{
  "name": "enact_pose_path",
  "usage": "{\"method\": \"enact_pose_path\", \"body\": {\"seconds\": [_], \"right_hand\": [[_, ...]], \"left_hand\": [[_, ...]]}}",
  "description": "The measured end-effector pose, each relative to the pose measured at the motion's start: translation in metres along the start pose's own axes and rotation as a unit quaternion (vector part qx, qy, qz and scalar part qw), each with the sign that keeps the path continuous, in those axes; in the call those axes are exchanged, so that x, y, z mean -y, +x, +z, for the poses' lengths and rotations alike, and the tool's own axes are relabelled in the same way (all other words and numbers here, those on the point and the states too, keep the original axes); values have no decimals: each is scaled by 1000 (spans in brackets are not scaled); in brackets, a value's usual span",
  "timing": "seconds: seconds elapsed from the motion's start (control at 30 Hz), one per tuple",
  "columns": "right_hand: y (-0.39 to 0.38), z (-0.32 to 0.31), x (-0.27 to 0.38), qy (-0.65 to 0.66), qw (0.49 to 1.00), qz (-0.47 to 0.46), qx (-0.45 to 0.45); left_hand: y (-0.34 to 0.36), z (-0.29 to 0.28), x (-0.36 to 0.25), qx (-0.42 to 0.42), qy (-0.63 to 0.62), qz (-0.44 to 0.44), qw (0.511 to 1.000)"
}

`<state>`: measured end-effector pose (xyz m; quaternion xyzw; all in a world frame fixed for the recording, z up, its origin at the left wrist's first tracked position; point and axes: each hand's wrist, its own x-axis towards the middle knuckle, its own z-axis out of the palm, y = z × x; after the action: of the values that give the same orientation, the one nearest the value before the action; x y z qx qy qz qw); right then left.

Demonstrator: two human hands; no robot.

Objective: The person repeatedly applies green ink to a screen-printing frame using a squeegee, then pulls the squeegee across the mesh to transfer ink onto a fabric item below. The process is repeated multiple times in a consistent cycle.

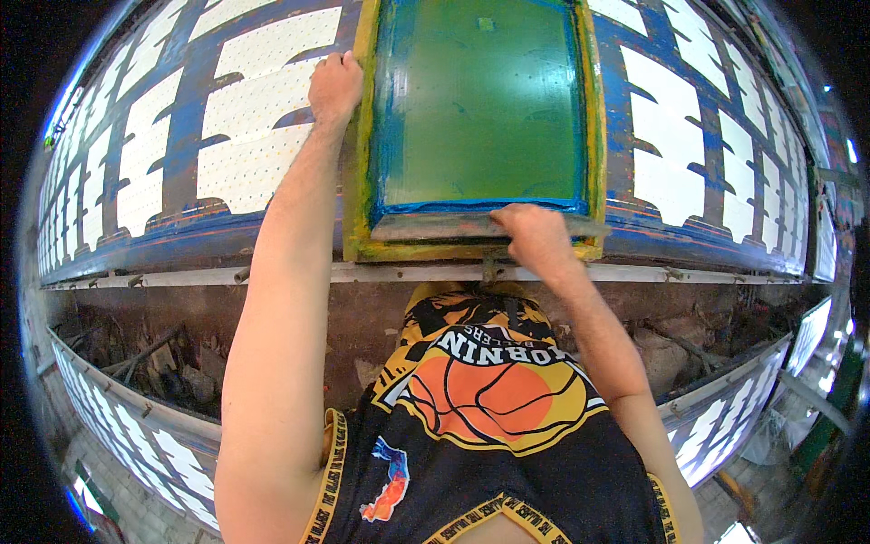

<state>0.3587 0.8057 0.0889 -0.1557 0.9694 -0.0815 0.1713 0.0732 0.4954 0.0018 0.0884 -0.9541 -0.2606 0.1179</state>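
A screen printing frame with yellow-green stained edges lies on the long table in front of me. Its mesh is green, bordered by blue ink. My left hand is closed at the upper part of the frame's left side, fingers curled on the edge. Along the near inner end of the frame rests a long grey squeegee, with a line of wet blue ink just beyond it. My right hand grips the squeegee right of its middle; most of the fingers are hidden under the hand.
White cut pieces dotted with small marks lie in rows on the blue-stained table, left and right of the frame. A metal rail runs along its near edge. Behind me, another table carries similar white pieces.
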Motion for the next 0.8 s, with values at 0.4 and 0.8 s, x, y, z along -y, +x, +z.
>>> {"method": "enact_pose_path", "body": {"seconds": [0.4,0.8], "right_hand": [[-77,10,-80,256,964,11,-73],[-123,31,-208,304,916,130,-225]], "left_hand": [[7,11,27,17,90,73,993],[-30,-99,-164,-166,-164,253,939]]}}
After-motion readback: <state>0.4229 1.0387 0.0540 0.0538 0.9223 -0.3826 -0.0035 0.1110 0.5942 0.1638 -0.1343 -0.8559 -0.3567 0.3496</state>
